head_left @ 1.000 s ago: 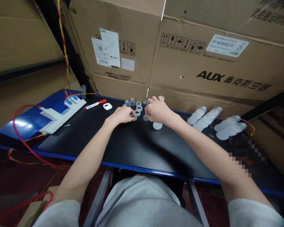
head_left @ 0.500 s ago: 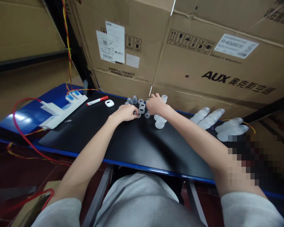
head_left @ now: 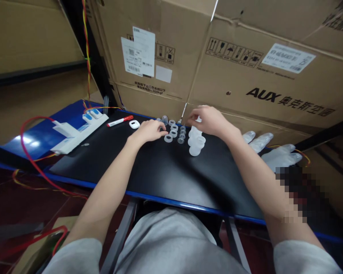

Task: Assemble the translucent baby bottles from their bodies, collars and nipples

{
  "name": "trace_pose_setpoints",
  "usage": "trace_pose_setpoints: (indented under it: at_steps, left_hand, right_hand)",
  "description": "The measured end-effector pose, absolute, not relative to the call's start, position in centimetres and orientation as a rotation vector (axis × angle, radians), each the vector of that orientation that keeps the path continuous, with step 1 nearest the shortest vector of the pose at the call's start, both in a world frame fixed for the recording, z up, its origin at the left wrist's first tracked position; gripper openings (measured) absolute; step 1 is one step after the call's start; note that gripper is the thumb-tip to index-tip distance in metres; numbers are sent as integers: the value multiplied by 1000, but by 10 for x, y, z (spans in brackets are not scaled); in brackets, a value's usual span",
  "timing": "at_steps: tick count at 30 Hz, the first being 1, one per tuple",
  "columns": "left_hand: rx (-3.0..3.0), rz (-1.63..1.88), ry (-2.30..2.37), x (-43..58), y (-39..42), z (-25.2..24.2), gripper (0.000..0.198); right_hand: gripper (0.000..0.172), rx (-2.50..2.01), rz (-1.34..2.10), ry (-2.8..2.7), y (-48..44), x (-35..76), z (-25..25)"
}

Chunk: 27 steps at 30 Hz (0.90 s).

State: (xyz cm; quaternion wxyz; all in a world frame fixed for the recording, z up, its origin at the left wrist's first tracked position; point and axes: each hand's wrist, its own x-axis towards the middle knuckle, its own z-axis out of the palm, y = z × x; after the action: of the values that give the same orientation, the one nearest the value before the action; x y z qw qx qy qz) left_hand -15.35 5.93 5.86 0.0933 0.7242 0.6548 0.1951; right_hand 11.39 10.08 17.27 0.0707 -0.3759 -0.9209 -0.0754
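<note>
My left hand [head_left: 151, 130] is low over the table's left-hand pieces, thumb and forefinger apart with nothing visible between them. Just past its fingertips runs a row of clear plastic rings [head_left: 173, 133]. A clear dome-shaped cap [head_left: 164, 120] stands behind the fingers, and other caps are partly covered by the hand. To the right is a row of small clear round pieces [head_left: 182, 135]. My right hand [head_left: 208, 118] is above the far end of a line of frosted white round pieces [head_left: 196, 142]. Its fingers are curved and apart, with a bit of white showing between them.
Several frosted, elongated containers [head_left: 261, 142] lie at the right. A red-and-white marker [head_left: 120, 121], a small white case [head_left: 134, 124] and a power strip [head_left: 80, 133] with cables are on the left. A large cardboard box [head_left: 231, 76] stands behind the black tabletop [head_left: 165, 171].
My right hand has moved right, from the small clear pieces to above the frosted pieces. My left hand has come off the nearest ring and back slightly. The view has shifted a little.
</note>
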Motion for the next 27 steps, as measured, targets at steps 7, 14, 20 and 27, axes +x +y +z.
trace_pose_setpoints:
  at_steps: [7,14,20,27]
  left_hand:
    - [2023,783,2205,-182,56,69,25]
    - [2030,875,2297,-182,63,56,27]
    - [2068,983,2337,-172,65,49,31]
    - [2287,1129,2197,-152,64,39,33]
  right_hand:
    - [21,-1520,303,-2729,82,212,125]
    - [28,-1240,-205,-1840,85,281,86]
    - [49,-1598,-585,-1690,104,334,74]
    - [48,-1651,-455,-1815,102,338,64]
